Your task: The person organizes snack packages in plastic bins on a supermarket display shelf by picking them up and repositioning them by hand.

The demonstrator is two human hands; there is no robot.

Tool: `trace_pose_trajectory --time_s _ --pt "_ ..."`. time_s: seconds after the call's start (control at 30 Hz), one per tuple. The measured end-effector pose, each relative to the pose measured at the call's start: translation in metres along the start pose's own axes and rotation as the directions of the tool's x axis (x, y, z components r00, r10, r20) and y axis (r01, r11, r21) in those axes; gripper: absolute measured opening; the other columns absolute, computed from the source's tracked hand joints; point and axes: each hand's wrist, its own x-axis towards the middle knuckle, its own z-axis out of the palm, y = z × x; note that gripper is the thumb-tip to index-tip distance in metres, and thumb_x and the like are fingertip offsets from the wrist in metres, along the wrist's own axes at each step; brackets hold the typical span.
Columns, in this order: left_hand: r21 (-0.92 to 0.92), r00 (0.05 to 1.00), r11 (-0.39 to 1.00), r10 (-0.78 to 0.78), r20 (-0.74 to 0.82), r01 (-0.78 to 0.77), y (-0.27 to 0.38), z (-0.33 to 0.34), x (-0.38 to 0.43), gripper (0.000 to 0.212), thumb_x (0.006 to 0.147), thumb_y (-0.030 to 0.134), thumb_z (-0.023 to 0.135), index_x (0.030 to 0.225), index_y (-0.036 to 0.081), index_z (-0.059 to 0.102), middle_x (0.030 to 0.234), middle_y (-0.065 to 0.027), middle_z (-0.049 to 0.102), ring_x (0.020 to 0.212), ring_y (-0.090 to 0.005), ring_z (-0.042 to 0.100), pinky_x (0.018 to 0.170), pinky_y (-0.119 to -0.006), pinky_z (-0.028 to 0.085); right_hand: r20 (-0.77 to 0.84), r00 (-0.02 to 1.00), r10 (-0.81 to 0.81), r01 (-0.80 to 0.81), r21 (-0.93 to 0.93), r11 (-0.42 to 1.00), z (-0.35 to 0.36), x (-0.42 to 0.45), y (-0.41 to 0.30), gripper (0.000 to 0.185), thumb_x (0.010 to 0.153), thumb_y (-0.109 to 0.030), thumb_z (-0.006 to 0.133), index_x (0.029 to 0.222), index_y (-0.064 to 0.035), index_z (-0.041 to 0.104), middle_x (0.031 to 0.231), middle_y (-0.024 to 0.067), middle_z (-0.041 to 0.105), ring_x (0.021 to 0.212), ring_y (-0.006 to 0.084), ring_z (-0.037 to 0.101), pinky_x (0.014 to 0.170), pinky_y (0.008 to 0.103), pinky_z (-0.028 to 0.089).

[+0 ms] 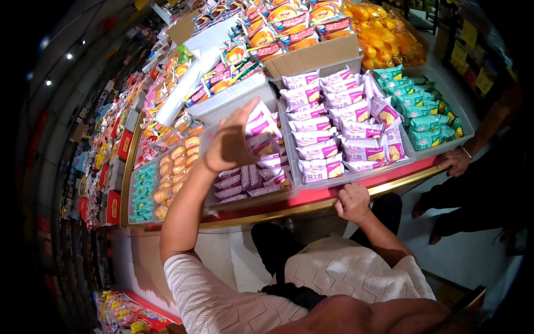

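Note:
My left hand (pixel 233 144) is raised over a clear plastic tub (pixel 250 199) of purple-and-white snack packets. Between its thumb and fingers are wrapped packets (pixel 262 123) in white and purple; how many it holds is unclear. The palm lies in shadow. My right hand (pixel 353 202) is curled over the gold-trimmed edge (pixel 388 185) of the display counter. Just beyond it stands a second clear tub (pixel 294 165), filled with rows of similar purple-and-white packets (pixel 320 168).
Left are tubs of round buns (pixel 171 179) and small teal packets (pixel 144 192). Teal-green packets (pixel 423 112) fill a tub at right. Behind stand a cardboard box (pixel 315 54) of bagged snacks and a plastic roll (pixel 187 85). Another person's hand (pixel 455 160) rests on the counter's right edge.

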Motion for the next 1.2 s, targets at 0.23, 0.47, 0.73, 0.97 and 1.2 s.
trace_pose_trajectory --time_s 0.23,0.47,0.73,0.97,1.2 --pt "0.048 0.962 0.999 -0.024 0.272 0.011 -0.022 0.073 -0.044 0.114 0.063 0.022 0.089 0.157 0.007 0.027 0.12 -0.0234 0.062 0.107 -0.0373 0.064 0.096 -0.049 0.048 0.013 1.0 0.009 -0.008 -0.016 1.0 0.001 0.0 0.001 0.019 0.065 -0.014 0.07 0.071 -0.0092 0.053 0.073 0.0092 0.048 0.07 0.0298 0.054 0.061 0.0416 0.04" --pt "-0.056 0.949 0.997 -0.033 0.312 0.052 -0.023 0.097 -0.022 0.109 0.056 0.016 0.082 0.152 0.0 0.032 0.109 -0.0235 0.058 0.098 -0.0409 0.061 0.09 -0.047 0.047 0.014 1.0 -0.006 0.006 -0.034 0.999 0.004 0.0 0.003 0.019 0.064 -0.014 0.07 0.071 -0.0096 0.052 0.073 0.009 0.048 0.069 0.0294 0.054 0.061 0.0417 0.04" --pt "0.032 0.945 0.997 -0.071 0.318 0.064 -0.028 0.11 -0.026 0.108 0.059 0.022 0.089 0.15 -0.002 0.035 0.123 -0.0267 0.054 0.113 -0.0431 0.06 0.097 -0.047 0.048 0.008 1.0 -0.005 0.005 -0.042 0.999 0.005 -0.002 0.002 0.018 0.064 -0.015 0.069 0.07 -0.0102 0.053 0.072 0.0088 0.048 0.069 0.0291 0.054 0.06 0.0412 0.039" --pt "0.057 0.838 0.992 -0.127 0.531 0.114 -0.022 0.081 0.003 0.113 0.056 0.038 0.095 0.148 0.0 0.04 0.135 -0.0244 0.053 0.134 -0.043 0.047 0.114 -0.051 0.036 -0.017 1.0 0.01 -0.01 -0.042 0.999 -0.002 -0.001 0.004 0.018 0.063 -0.016 0.07 0.069 -0.0105 0.054 0.073 0.0082 0.049 0.068 0.0278 0.055 0.059 0.0407 0.041" --pt "-0.007 0.997 0.997 0.073 0.016 -0.073 -0.032 0.04 0.058 0.072 0.07 0.022 0.087 0.133 0.003 0.057 0.123 -0.021 0.061 0.116 -0.0398 0.059 0.101 -0.047 0.046 -0.006 1.0 -0.025 0.025 -0.04 0.999 0.0 -0.002 0.003 0.02 0.062 -0.018 0.071 0.07 -0.0106 0.054 0.073 0.0063 0.049 0.071 0.0252 0.055 0.061 0.0381 0.04"
